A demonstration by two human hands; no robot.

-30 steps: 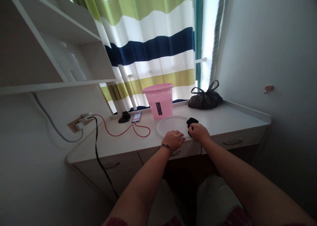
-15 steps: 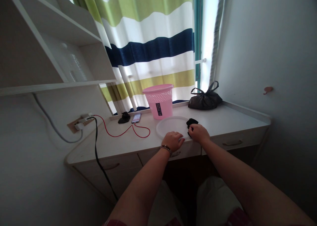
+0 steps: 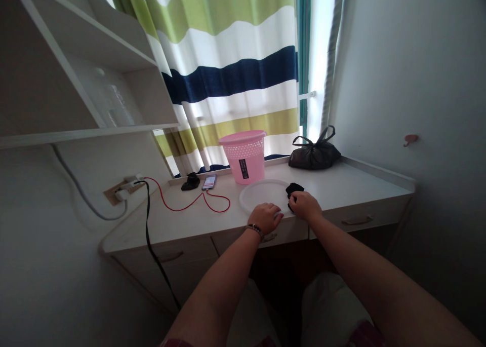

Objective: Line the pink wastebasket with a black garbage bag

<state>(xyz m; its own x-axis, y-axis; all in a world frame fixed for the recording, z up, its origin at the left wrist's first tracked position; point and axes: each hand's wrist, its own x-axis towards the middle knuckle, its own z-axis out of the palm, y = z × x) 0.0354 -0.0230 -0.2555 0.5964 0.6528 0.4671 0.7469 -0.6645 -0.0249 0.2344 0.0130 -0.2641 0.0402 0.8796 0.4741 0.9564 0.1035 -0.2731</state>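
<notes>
On the desk top lies a flat, round white tray (image 3: 261,195). My left hand (image 3: 265,218), with a beaded bracelet at its wrist, is bent around the tray's near rim. At the tray's right side, the fingers of my right hand (image 3: 306,205) are closed on a crumpled black piece (image 3: 294,188), thin and soft like a bag or cloth. Part of the black piece is hidden behind those fingers.
Behind the tray stands a pink wastebasket (image 3: 246,164). A tied black plastic bag (image 3: 314,156) sits at the back right. To the left are a small black bundle (image 3: 190,182), a phone (image 3: 209,182) and its red cable (image 3: 182,209). Drawers (image 3: 357,220) line the desk front.
</notes>
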